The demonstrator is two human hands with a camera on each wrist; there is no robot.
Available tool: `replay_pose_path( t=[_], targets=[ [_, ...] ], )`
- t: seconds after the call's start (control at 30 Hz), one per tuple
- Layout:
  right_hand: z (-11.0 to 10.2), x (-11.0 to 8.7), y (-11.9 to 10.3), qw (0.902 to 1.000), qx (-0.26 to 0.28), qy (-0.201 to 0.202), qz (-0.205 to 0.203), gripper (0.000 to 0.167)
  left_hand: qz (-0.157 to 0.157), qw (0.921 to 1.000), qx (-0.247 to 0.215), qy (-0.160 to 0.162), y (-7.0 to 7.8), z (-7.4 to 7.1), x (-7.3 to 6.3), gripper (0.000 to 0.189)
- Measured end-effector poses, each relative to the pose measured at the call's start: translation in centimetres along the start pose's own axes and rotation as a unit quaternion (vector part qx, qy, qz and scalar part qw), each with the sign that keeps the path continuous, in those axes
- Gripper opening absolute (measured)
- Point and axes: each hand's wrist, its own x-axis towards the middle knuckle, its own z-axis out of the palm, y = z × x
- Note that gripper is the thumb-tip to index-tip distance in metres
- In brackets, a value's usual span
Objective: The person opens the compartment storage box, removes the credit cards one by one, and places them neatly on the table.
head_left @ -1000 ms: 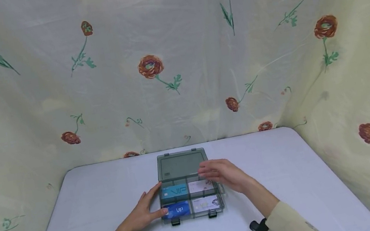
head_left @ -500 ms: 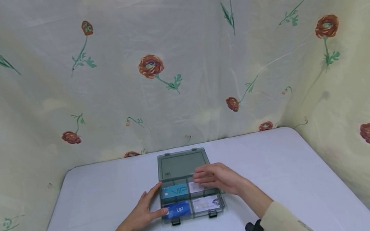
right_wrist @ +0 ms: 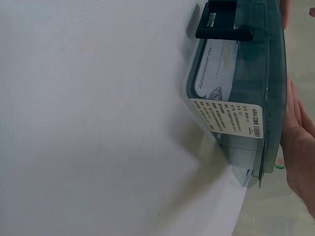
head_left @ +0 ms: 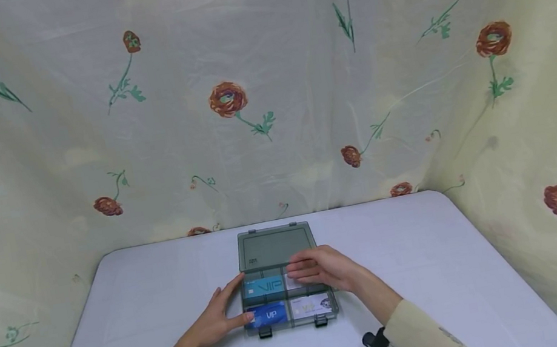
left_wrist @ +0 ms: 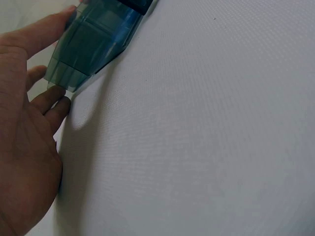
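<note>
A translucent grey-green plastic storage box [head_left: 287,296] lies on the table with its lid [head_left: 275,246] folded back. Its compartments show a teal VIP card [head_left: 264,286], a dark blue VIP card [head_left: 271,314] and a white card [head_left: 310,305]; another pale card [head_left: 290,282] is mostly covered. My left hand [head_left: 211,320] holds the box's left end, thumb by the front compartment and forefinger at the hinge corner. Over the back right compartment is my right hand [head_left: 324,268], fingers extended and together; whether they touch the pale card is hidden.
Dark latches [head_left: 265,333] stick out at the box's front edge. A printed label [right_wrist: 229,118] is stuck on its right side. White cloth covers the table [head_left: 163,278], and a flowered curtain [head_left: 289,104] surrounds it behind and at the sides.
My right hand has shifted left and slightly down, from the box's right edge to over the back right compartment, covering more of the pale card. My left hand stays in place.
</note>
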Motion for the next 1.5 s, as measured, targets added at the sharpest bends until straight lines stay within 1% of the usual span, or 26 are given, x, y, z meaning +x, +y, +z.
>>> replay_pose_path(
  t=[0.13, 0.3, 0.57, 0.77, 0.9, 1.07, 1.17, 1.3, 1.5],
  targets=[
    [0.2, 0.2, 0.1, 1.0000, -0.004, 0.006, 0.005, 0.042, -0.003, 1.0000, -0.005, -0.004, 0.0, 0.0, 0.0, 0.092],
    [0.3, 0.4, 0.3, 0.9998, -0.013, 0.007, 0.016, 0.040, 0.002, 1.0000, -0.005, -0.005, 0.0, 0.1, 0.0, 0.091],
    [0.6, 1.0, 0.0, 0.9979, -0.046, 0.008, 0.044, 0.042, 0.003, 1.0000, -0.003, -0.008, 0.1, 0.1, 0.1, 0.091],
    [1.0, 1.6, -0.2, 0.9956, -0.061, 0.022, 0.068, 0.043, 0.008, 0.9999, -0.004, -0.006, 0.1, 0.0, 0.1, 0.091],
    [1.4, 1.9, -0.3, 0.9936, -0.068, 0.033, 0.084, 0.044, 0.007, 0.9999, -0.005, -0.011, 0.0, 0.2, 0.1, 0.091],
    [1.9, 2.1, -0.6, 0.9904, -0.075, 0.054, 0.103, 0.043, 0.008, 0.9999, -0.005, -0.011, 0.1, 0.2, 0.1, 0.091],
    [2.1, 2.1, -0.8, 0.9884, -0.082, 0.064, 0.111, 0.043, 0.005, 0.9999, -0.005, -0.009, 0.1, 0.2, 0.1, 0.091],
    [2.2, 2.1, -0.9, 0.9879, -0.083, 0.063, 0.115, 0.045, -0.007, 0.9999, -0.011, -0.003, 0.2, 0.2, -0.1, 0.091],
    [2.6, 2.2, -1.1, 0.9892, -0.064, 0.057, 0.119, 0.050, -0.018, 0.9998, -0.010, -0.001, 0.0, 0.1, -0.2, 0.091]
  ],
)
